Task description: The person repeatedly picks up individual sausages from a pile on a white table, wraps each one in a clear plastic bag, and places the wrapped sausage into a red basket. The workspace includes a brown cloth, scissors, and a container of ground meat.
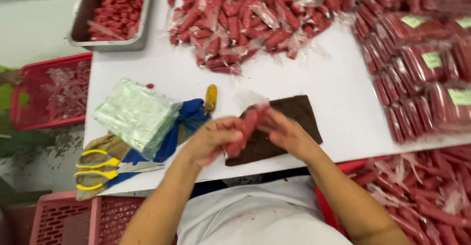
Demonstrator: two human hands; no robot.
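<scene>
My left hand and my right hand meet over the near edge of the white table, both closed around one red sausage stick in a clear wrapper. The stick points up and to the right, its loose wrapper end sticking out above my fingers. Under my hands lies a dark brown cloth. The picture is blurred, so the fingers' exact hold is unclear.
A heap of wrapped red sticks lies at the table's back, labelled packs at the right. A metal tray holds red pieces. A stack of clear bags, yellow-handled scissors and red crates are at the left.
</scene>
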